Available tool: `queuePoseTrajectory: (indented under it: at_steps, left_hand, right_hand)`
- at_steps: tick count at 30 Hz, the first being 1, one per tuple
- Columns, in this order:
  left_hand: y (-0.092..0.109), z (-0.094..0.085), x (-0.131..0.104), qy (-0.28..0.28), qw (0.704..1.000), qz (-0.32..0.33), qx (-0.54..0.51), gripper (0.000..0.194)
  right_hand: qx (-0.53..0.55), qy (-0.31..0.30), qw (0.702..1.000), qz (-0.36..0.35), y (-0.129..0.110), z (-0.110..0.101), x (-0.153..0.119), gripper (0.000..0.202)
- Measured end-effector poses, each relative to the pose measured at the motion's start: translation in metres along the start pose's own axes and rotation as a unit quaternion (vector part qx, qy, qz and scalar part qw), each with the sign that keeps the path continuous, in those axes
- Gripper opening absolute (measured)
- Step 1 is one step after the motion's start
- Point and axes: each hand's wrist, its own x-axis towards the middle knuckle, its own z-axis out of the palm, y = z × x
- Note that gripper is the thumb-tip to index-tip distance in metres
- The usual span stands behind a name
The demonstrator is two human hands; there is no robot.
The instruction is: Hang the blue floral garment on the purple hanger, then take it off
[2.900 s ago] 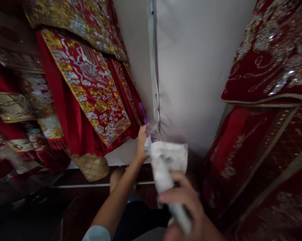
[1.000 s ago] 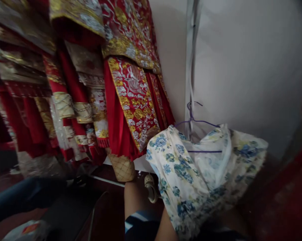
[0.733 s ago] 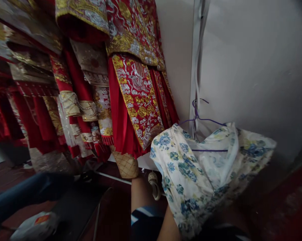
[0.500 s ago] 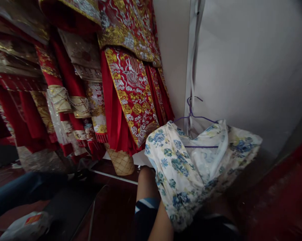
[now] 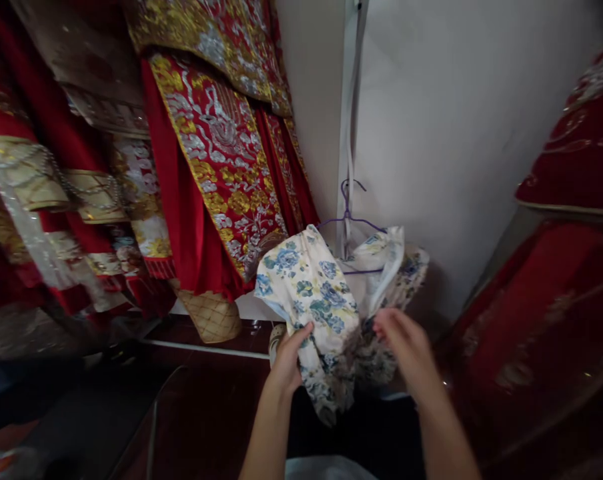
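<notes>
Left hand (image 5: 287, 365): grip pinching the lower side of the floral garment (image 5: 321, 293), thumb in front. Right hand (image 5: 406, 340): at the garment's front, fingers drawn in; whether fabric is pinched cannot be told. Garment is on a purple hanger (image 5: 348, 216), beside a red embroidered skirt (image 5: 226, 173), before a pale wall (image 5: 441, 127).

Left hand (image 5: 286, 363) emerges from behind floral top (image 5: 324, 300), grips its lower left edge, lower centre | right hand (image 5: 406, 343) appears at the front opening, right of centre, grip unclear | top now narrower, its right sleeve drawn inward | plastic bag (image 5: 12, 463) now mostly cropped, lower left corner
</notes>
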Motion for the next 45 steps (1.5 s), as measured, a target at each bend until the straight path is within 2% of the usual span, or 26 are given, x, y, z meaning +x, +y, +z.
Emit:
queuePoseTrajectory:
  at_steps: [3,5,6,9,11,14,18,22,26,29,36,41,45]
  left_hand:
    - [-0.001,0.003,0.002,0.003,1.0,-0.006,-0.013,0.057]
    - [-0.003,0.003,0.004,0.011,1.0,-0.005,-0.012,0.054]
    - [-0.003,0.003,0.004,0.013,1.0,-0.005,-0.011,0.053]
    - [-0.004,0.003,0.003,0.01,1.0,-0.004,-0.011,0.054]
    - [-0.004,0.001,0.001,0.006,1.0,0.012,-0.003,0.053]
    - [-0.003,-0.001,0.0,0.015,0.997,0.069,0.02,0.048]
    - [0.0,-0.001,-0.001,0.043,0.99,0.136,0.019,0.046]
    - [0.004,0.001,-0.002,0.069,0.992,0.102,0.003,0.042]
    - [0.007,0.0,-0.003,0.074,0.994,0.08,0.0,0.036]
    - [0.008,-0.002,-0.004,0.074,0.993,0.087,0.005,0.034]
    - [0.01,0.003,-0.009,0.102,0.994,0.049,0.006,0.045]
    - [0.008,0.007,-0.009,0.096,0.994,0.058,0.009,0.04]
    - [0.004,0.011,-0.01,0.092,0.995,0.046,0.009,0.043]
  right_hand:
    - [0.004,-0.084,0.994,0.069,0.016,0.004,-0.005,0.036]
    - [0.008,-0.141,0.986,0.085,0.019,0.008,-0.01,0.035]
    - [0.001,-0.151,0.985,0.079,0.02,0.01,-0.012,0.033]
    - [-0.036,-0.121,0.99,0.062,0.023,0.016,-0.01,0.027]
    - [-0.041,-0.122,0.989,0.07,0.025,0.018,-0.007,0.026]
    - [-0.001,-0.148,0.985,0.086,0.027,0.02,-0.005,0.024]
    - [0.008,-0.125,0.987,0.102,0.032,0.026,-0.007,0.022]
    - [-0.045,-0.092,0.989,0.105,0.04,0.037,-0.009,0.026]
    - [-0.008,-0.092,0.994,0.059,0.042,0.043,-0.008,0.023]
    - [0.005,-0.092,0.994,0.054,0.041,0.042,-0.006,0.023]
    - [0.006,-0.069,0.996,0.061,0.047,0.041,-0.009,0.021]
    - [0.005,-0.128,0.99,0.055,0.041,0.044,-0.013,0.026]
    - [-0.002,-0.105,0.994,0.032,0.036,0.039,-0.011,0.026]
